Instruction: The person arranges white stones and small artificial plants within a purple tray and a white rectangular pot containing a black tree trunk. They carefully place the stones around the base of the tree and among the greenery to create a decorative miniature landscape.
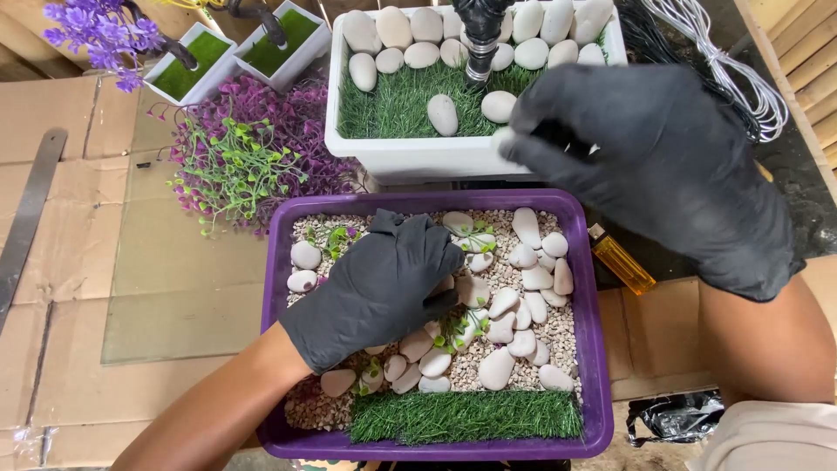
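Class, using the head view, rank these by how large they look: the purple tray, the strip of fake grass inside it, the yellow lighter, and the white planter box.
1. purple tray
2. white planter box, partly cut off and farther from the camera, so its place against the tray is unsure
3. strip of fake grass
4. yellow lighter

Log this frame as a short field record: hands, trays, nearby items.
left hand: black glove, resting on white stones in the purple tray
right hand: black glove, at the front rim of the white planter, fingers curled; what it holds is hidden
purple tray contents: gravel, white stones, artificial grass strip, small green sprigs
white planter contents: grass mat, white pebbles, black pipe
nearby: yellow lighter, purple artificial plant, coiled wire
surface: cardboard
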